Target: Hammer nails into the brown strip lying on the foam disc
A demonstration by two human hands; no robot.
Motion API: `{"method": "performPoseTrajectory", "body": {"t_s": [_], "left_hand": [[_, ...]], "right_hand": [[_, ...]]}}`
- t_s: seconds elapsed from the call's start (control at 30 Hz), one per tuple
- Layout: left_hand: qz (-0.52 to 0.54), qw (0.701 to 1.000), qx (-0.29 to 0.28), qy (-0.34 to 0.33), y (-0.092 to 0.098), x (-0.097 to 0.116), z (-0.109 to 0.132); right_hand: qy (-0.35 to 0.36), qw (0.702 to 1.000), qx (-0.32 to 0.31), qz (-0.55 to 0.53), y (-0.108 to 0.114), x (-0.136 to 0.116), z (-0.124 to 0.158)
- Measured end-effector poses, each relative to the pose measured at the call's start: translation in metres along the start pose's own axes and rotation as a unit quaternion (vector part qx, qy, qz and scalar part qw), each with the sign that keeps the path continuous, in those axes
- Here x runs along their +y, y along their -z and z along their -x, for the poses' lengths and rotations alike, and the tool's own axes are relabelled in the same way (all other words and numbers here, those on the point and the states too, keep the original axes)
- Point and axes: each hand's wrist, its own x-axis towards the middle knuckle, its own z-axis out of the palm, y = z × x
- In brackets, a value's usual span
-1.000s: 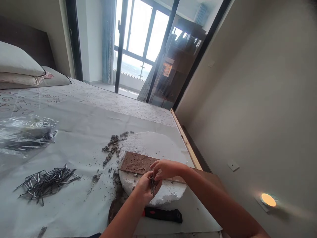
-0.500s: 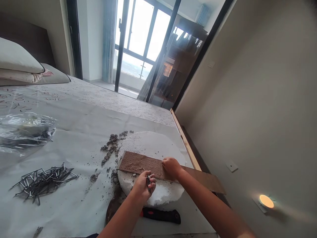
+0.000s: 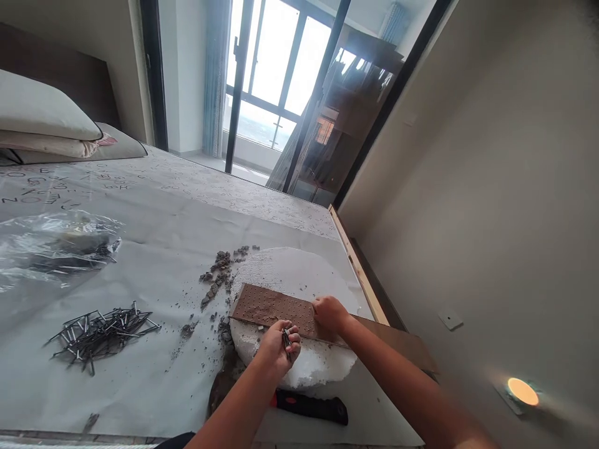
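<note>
Several dark nails stick out between the curled fingers of my left hand [image 3: 279,344], palm up just in front of a brown board [image 3: 271,307] dotted with rows of small holes. My right hand [image 3: 328,315] is closed with its fingertips down on the board's surface; whatever they pinch is hidden. The board lies across a rounded white foam slab [image 3: 299,268] and runs on to the right under my right forearm. A tool with a black and red handle [image 3: 313,406] lies below the foam, its head partly hidden by my left forearm.
A heap of loose nails [image 3: 103,333] lies on the white sheet [image 3: 154,386] at left, with a clear plastic bag [image 3: 60,243] behind it. Grey crumbs [image 3: 218,274] are scattered beside the foam. A wooden strip [image 3: 358,265] runs along the wall, and pillows [image 3: 47,109] sit far left.
The whole view has shifted slightly, so things appear a little further right. Both hands keep nearly the same place over the board, the left still holding nails.
</note>
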Motion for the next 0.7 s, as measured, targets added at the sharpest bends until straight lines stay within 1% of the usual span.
{"method": "performPoseTrajectory", "body": {"t_s": [0.1, 0.2, 0.27, 0.33, 0.4, 0.47, 0.53, 0.63, 0.7], "left_hand": [[-0.004, 1.0, 0.012, -0.006, -0.001, -0.001, 0.001], [0.0, 1.0, 0.007, -0.009, -0.003, -0.001, 0.001], [0.001, 1.0, 0.013, -0.015, -0.003, -0.001, 0.001], [-0.004, 0.999, 0.04, -0.032, -0.004, -0.001, 0.0], [-0.004, 0.997, 0.06, -0.049, -0.004, -0.002, -0.002], [-0.003, 0.997, 0.055, -0.058, -0.004, -0.002, -0.003], [-0.015, 0.997, 0.037, -0.061, -0.004, -0.004, -0.003], [-0.044, 0.998, 0.008, -0.044, -0.004, -0.005, -0.001], [-0.056, 0.998, 0.005, -0.031, -0.005, -0.006, 0.0]], "right_hand": [[0.0, 0.999, 0.031, -0.022, 0.004, 0.004, 0.001], [-0.005, 0.997, 0.063, -0.045, 0.015, 0.012, 0.005], [-0.004, 0.995, 0.082, -0.062, 0.029, 0.02, 0.008], [0.003, 0.992, 0.101, -0.081, 0.046, 0.028, 0.011], [0.024, 0.987, 0.116, -0.107, 0.063, 0.031, 0.017], [0.063, 0.982, 0.119, -0.135, 0.075, 0.025, 0.022], [0.111, 0.974, 0.112, -0.161, 0.081, 0.01, 0.027], [0.18, 0.962, 0.087, -0.187, 0.08, -0.016, 0.031], [0.21, 0.955, 0.071, -0.195, 0.076, -0.025, 0.03]]}}
